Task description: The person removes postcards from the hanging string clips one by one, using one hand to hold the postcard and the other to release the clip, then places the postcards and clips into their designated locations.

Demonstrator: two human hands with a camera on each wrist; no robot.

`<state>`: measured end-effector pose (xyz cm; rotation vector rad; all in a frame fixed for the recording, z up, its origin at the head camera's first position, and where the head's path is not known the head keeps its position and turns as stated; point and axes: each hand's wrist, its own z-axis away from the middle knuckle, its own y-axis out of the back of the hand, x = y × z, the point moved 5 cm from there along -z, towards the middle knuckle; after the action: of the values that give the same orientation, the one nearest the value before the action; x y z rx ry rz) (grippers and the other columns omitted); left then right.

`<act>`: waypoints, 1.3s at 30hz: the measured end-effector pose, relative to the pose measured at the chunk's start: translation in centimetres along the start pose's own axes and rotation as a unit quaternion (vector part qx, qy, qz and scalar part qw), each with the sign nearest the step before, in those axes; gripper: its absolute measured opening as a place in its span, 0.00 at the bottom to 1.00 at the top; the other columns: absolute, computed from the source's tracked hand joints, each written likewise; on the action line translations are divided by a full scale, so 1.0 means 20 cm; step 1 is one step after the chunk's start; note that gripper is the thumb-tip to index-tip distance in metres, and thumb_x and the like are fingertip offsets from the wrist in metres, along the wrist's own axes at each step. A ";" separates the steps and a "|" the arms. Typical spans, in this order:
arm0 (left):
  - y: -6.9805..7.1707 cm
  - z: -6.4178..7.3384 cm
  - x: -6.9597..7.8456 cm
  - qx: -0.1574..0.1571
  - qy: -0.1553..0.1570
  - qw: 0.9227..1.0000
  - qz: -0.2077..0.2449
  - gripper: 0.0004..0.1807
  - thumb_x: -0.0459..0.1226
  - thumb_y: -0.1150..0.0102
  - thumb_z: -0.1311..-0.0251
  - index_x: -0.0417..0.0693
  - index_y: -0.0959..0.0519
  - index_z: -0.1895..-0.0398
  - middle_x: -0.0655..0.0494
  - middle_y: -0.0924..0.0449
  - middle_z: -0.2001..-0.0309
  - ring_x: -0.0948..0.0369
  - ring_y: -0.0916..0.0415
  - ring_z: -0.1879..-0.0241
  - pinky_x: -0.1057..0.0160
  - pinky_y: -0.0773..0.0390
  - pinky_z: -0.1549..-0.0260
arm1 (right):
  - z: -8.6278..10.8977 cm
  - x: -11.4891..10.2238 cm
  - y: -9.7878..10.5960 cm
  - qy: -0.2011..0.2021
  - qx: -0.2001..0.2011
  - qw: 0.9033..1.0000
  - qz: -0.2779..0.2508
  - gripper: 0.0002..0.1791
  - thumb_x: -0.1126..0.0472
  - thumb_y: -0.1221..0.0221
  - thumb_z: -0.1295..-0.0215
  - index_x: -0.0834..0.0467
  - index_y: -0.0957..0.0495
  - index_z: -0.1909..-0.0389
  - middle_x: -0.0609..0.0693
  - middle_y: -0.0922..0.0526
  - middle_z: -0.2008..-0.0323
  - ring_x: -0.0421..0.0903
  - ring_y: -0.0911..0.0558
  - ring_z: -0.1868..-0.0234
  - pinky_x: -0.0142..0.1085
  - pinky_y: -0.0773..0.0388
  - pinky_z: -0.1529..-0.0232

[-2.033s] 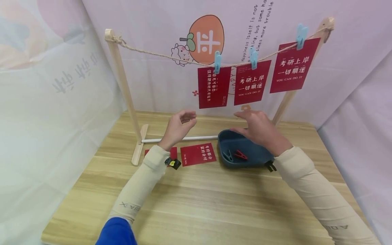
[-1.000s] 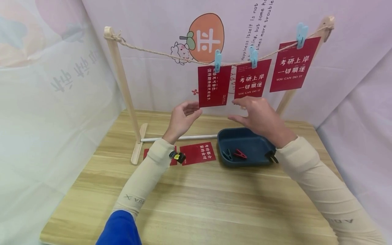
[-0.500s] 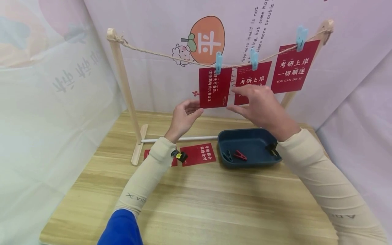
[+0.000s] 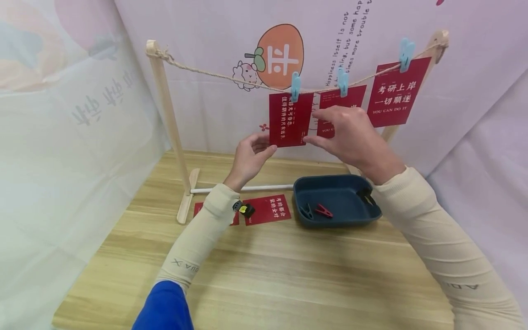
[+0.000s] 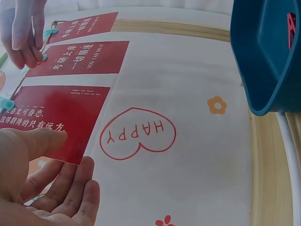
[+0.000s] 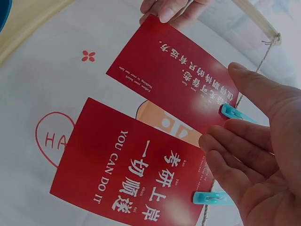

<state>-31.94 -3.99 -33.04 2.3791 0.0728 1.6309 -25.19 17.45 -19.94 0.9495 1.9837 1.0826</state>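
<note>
Three red cards hang from a twine line, each under a light blue clothespin. My left hand is at the lower left corner of the left card, thumb in front and fingers behind it. Whether they press on the card I cannot tell. By that card's right edge my right hand spreads thumb and fingers loosely, holding nothing. It partly covers the middle card in the head view; the right wrist view shows its palm close to the clothespins. Beyond it hangs the right card.
Wooden posts carry the line, with a white rod low between them. On the table stands a blue tray containing several clips, one a red clothespin. Red cards lie left of it, partly behind my left forearm.
Both hands have risen toward the hanging left card. My right hand has moved up in front of the middle card; my left has reached the left card's lower corner.
</note>
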 end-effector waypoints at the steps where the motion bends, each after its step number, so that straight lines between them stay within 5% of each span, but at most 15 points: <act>1: 0.00 0.00 0.00 0.000 0.000 1.000 0.000 0.22 0.38 0.34 0.28 0.39 0.22 0.34 0.44 0.17 0.40 0.51 0.18 0.39 0.57 0.19 0.33 | 0.00 0.00 0.00 0.003 0.002 1.000 0.000 0.38 0.51 0.23 0.41 0.57 0.21 0.30 0.60 0.16 0.35 0.64 0.16 0.37 0.64 0.18 0.39; 7: -0.01 -0.01 0.01 -0.001 -0.002 1.000 -0.005 0.23 0.38 0.34 0.28 0.42 0.22 0.33 0.46 0.17 0.39 0.51 0.18 0.38 0.57 0.19 0.33 | -0.02 -0.01 0.01 0.017 0.013 1.000 0.002 0.37 0.52 0.24 0.40 0.58 0.21 0.31 0.61 0.16 0.36 0.63 0.15 0.38 0.60 0.13 0.43; 26: -0.02 -0.03 0.02 0.013 -0.036 0.999 0.020 0.16 0.34 0.38 0.26 0.36 0.19 0.40 0.40 0.15 0.46 0.47 0.15 0.44 0.51 0.16 0.37 | -0.13 -0.08 0.11 0.041 0.063 0.997 -0.001 0.34 0.53 0.26 0.35 0.55 0.22 0.29 0.58 0.16 0.35 0.61 0.16 0.35 0.57 0.16 0.37; 39: -0.01 -0.03 0.02 0.018 -0.047 0.999 0.010 0.13 0.34 0.39 0.25 0.37 0.19 0.42 0.40 0.14 0.47 0.49 0.15 0.44 0.54 0.16 0.38 | -0.22 -0.09 0.15 0.005 0.061 0.998 -0.023 0.32 0.48 0.30 0.31 0.56 0.22 0.30 0.57 0.17 0.33 0.59 0.17 0.32 0.55 0.18 0.34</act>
<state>-32.38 -3.58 -32.47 2.4873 0.0632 1.5368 -26.97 15.37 -15.09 0.9587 2.0879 0.9523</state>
